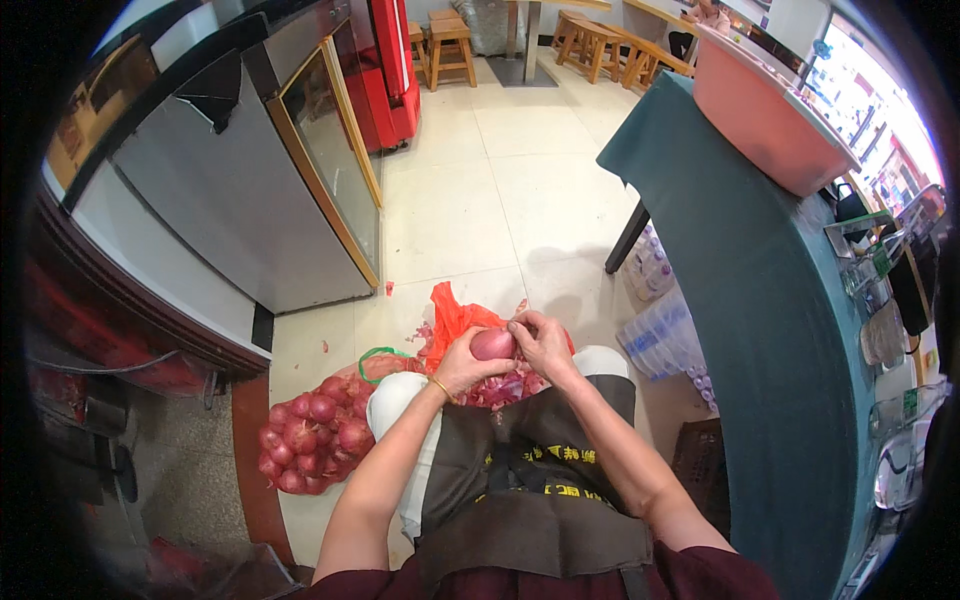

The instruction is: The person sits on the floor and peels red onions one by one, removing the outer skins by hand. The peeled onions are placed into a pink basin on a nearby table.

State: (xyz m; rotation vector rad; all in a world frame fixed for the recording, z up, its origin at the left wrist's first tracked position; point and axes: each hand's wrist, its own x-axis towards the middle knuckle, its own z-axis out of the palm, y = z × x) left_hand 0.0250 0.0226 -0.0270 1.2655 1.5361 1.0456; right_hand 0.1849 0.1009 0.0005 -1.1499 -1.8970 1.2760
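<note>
A red onion [493, 344] rests in the grip of my left hand [463, 365], held above my knees. The fingertips of my right hand [546, 346] pinch at the onion's right end; whether a bit of skin is between them is too small to tell. Below the hands a red plastic bag [452, 311] stands between my legs, with loose purple onion skins [501, 391] in it. On the floor to my left lies a red mesh sack [319, 431] full of red onions, with a green ring [375, 361] near its mouth.
To the right runs a table with a dark green cloth [757, 300], bearing a pink basin [772, 112] and glassware. Packs of bottles [649, 262] sit beneath it. A glass-doored cabinet [330, 142] borders the left. Wooden stools [450, 45] and a seated person [705, 19] are farther off.
</note>
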